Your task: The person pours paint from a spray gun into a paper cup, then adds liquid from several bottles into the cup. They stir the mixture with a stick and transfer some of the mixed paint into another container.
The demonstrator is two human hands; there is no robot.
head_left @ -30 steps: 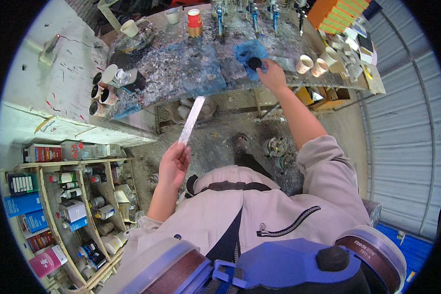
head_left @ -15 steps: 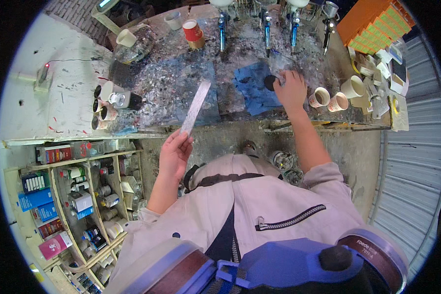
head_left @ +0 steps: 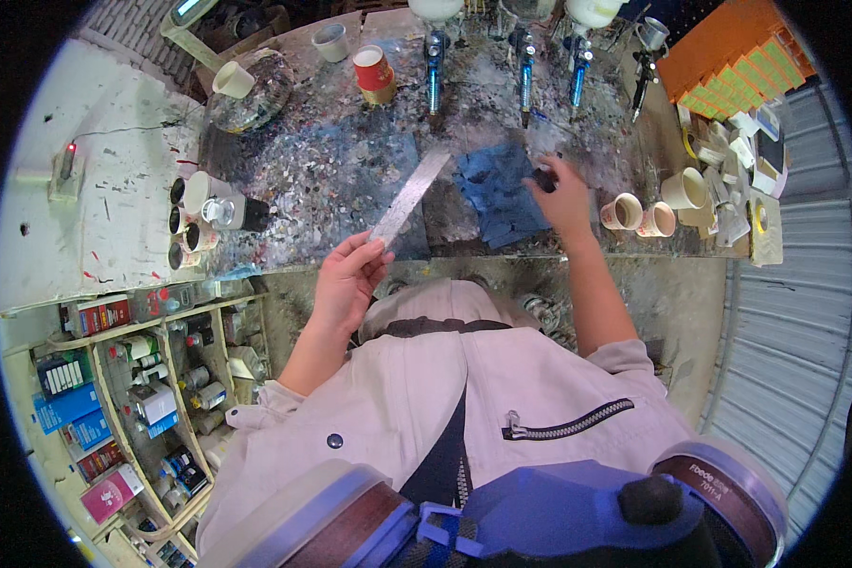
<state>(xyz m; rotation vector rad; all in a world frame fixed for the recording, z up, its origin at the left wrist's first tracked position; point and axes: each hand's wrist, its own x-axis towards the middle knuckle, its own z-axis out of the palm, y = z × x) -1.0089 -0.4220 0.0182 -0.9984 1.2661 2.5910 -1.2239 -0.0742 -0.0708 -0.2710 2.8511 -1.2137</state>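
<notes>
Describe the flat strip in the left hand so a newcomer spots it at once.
Start at the paint-spattered workbench. Near its front edge the left hand pinches a long flat metal strip angled up toward the blue cloth. It alone is thin, straight and silvery; its neighbours are round cups and cans.

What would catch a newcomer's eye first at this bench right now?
Probably the long flat metal strip held up by the left hand over the paint-spattered workbench. Next, the right hand gripping a small dark object on the blue cloth, with a row of spray guns hanging behind.

Long pale flat strip point(head_left: 409, 197), tilted above bench
</notes>
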